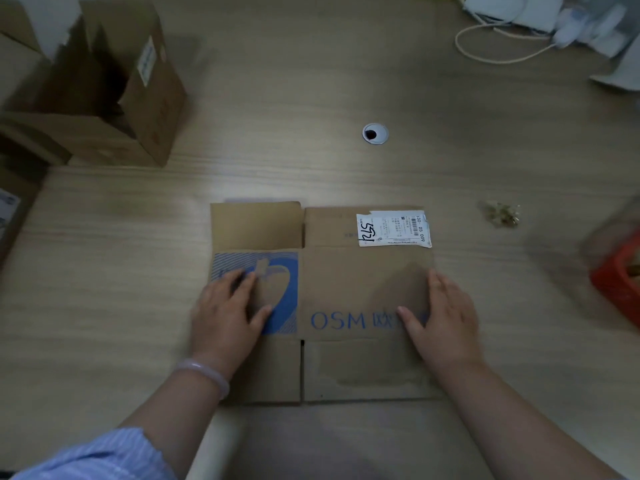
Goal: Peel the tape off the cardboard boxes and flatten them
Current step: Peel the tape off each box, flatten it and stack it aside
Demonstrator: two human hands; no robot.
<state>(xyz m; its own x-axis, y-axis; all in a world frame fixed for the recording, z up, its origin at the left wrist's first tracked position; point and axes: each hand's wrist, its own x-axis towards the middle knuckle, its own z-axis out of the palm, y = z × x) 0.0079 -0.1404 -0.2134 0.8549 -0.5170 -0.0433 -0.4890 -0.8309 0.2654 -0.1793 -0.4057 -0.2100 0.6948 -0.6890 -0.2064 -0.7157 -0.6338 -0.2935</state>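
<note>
A brown cardboard box [349,278] lies flat on the wooden table in front of me, blue print and the letters OSM on its top face, a white shipping label [394,228] at its far right flap. My left hand [225,313] presses palm down on the blue printed panel at the box's left side. My right hand [446,320] presses palm down on the box's right edge. Both hands have their fingers spread and grip nothing. A crumpled wad of peeled tape [500,213] lies to the right of the box.
Several open upright cardboard boxes [117,84] stand at the far left. A round cable hole [375,134] sits in the table beyond the flat box. A red basket [620,285] is at the right edge. White items and a cable [498,46] lie at the far right.
</note>
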